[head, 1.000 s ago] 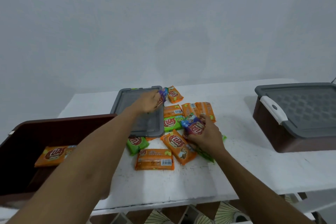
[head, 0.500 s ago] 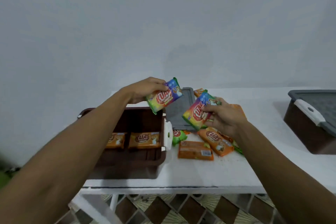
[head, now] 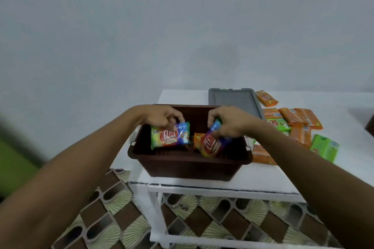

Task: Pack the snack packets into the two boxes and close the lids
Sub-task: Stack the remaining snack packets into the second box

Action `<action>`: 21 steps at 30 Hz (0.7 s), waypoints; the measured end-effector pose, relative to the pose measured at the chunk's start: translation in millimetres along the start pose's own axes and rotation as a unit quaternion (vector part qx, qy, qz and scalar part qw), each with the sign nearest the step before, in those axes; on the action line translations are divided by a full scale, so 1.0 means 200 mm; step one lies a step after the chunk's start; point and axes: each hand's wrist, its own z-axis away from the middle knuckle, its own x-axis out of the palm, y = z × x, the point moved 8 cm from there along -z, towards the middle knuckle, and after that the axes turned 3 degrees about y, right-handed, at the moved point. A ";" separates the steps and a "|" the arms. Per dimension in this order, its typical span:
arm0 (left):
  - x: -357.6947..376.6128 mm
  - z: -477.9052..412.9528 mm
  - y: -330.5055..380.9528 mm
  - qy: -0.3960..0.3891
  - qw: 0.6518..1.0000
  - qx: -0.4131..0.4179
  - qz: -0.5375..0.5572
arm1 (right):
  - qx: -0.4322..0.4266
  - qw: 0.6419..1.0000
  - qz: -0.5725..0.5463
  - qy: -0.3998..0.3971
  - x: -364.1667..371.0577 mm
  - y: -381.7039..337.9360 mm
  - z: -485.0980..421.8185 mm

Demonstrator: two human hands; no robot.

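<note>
Two multicoloured snack packets hang over the open brown box (head: 188, 166), one in each hand. The left hand (head: 159, 116) pinches the left packet (head: 170, 135) by its top edge, fingers (head: 178, 116) curled, with its face showing above the box's left half. The right hand (head: 228, 121) grips the right packet (head: 211, 143) at its upper end, fingers bent round it, so it tilts down into the right half, in front of an orange packet (head: 197, 139) inside. The box stands at the desk's (head: 263, 180) near-left corner. The grey lid (head: 234, 101) lies just behind it, and loose orange packets (head: 293, 117) and a green packet (head: 323, 147) lie scattered to the right.
</note>
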 end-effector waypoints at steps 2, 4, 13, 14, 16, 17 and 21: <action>0.08 -0.02 -0.04 -0.026 0.999 0.002 -0.048 | 0.022 0.998 0.007 -0.063 0.13 0.01 -0.03; 0.15 -0.04 -0.06 -0.042 0.994 0.010 -0.104 | 0.034 0.993 0.043 -0.107 0.24 0.01 -0.05; 0.26 -0.10 -0.11 -0.007 0.968 0.038 -0.247 | -0.010 0.969 0.212 -0.128 0.39 0.06 -0.07; 0.27 -0.10 -0.11 -0.008 0.966 0.039 -0.254 | -0.017 0.966 0.223 -0.128 0.40 0.06 -0.07; 0.28 -0.10 -0.12 -0.009 0.962 0.031 -0.271 | -0.032 0.957 0.254 -0.138 0.43 0.06 -0.07; 0.29 -0.10 -0.12 -0.009 0.960 0.023 -0.280 | -0.040 0.952 0.270 -0.137 0.44 0.06 -0.08; 0.31 -0.09 -0.13 -0.035 0.955 0.012 -0.296 | -0.061 0.937 0.304 -0.163 0.46 0.07 -0.05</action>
